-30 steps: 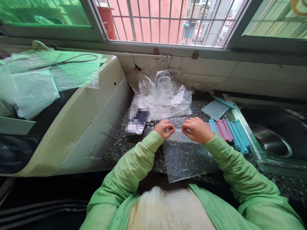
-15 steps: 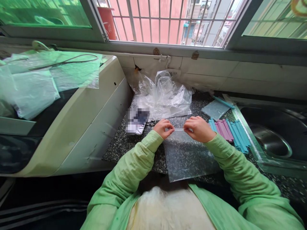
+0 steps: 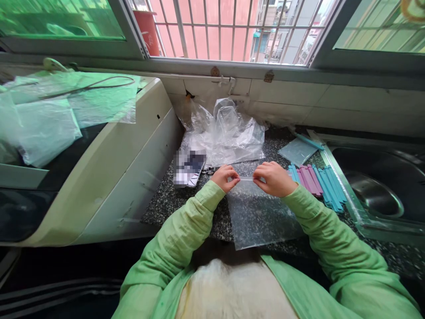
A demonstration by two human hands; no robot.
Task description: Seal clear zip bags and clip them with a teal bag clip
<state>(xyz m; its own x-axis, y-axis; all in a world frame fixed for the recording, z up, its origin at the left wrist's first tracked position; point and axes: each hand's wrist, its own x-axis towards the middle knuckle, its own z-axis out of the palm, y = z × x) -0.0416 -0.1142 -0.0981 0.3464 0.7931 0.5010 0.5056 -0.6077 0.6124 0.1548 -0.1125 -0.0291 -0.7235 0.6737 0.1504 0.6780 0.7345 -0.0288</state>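
A clear plastic bag [image 3: 262, 217] hangs flat from my two hands, over the front of the speckled counter. My left hand [image 3: 226, 178] pinches its top edge near the left corner, thumb against fingertips. My right hand [image 3: 274, 178] pinches the same edge a short way to the right. Between them the edge runs straight as a thin whitish strip. Just right of my right hand lies a row of blue and pink plastic sealing clips [image 3: 310, 180]. A phone [image 3: 191, 168], partly blurred, lies to the left of my left hand.
A heap of crumpled clear plastic [image 3: 226, 133] lies behind my hands. A small clear packet with a blue strip [image 3: 297, 150] is at the back right, beside the steel sink [image 3: 357, 230]. A cream appliance [image 3: 133, 146] with plastic sheets on it stands left.
Both hands keep their pinch on the bag's top edge. The bag's lower edge sits very slightly higher; otherwise almost nothing differs.
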